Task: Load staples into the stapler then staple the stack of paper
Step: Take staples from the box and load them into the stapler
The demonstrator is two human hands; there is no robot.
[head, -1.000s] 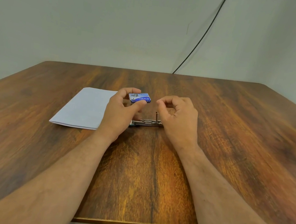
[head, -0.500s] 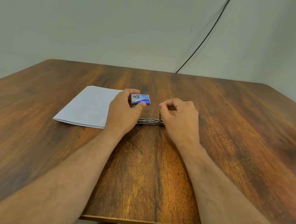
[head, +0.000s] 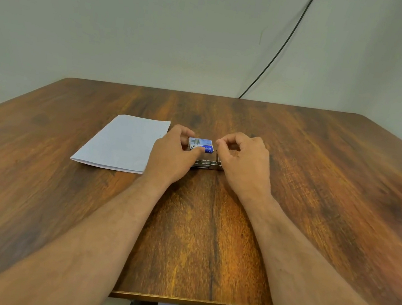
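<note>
Near edge: both forearms reach in over the table (head: 205, 257). Mid-table: the stapler (head: 204, 164) lies flat w/ metal track exposed, prob. opened for loading. Left hand (head: 171, 157) grips the staple box (head: 201, 145) btw. thumb and fingers, holding it just behind the stapler; contents not visible. Right hand (head: 245, 164) has fingers curled, thumb meeting forefinger, beside the box; whether it pinches staples cannot be told. Paper stack (head: 123, 143) lies left, unstapled.

Small blue-and-white cardboard staple box (head: 201, 144): printed lid shows a white lettered band and a small picture, too blurred to read. No other markings legible.
</note>
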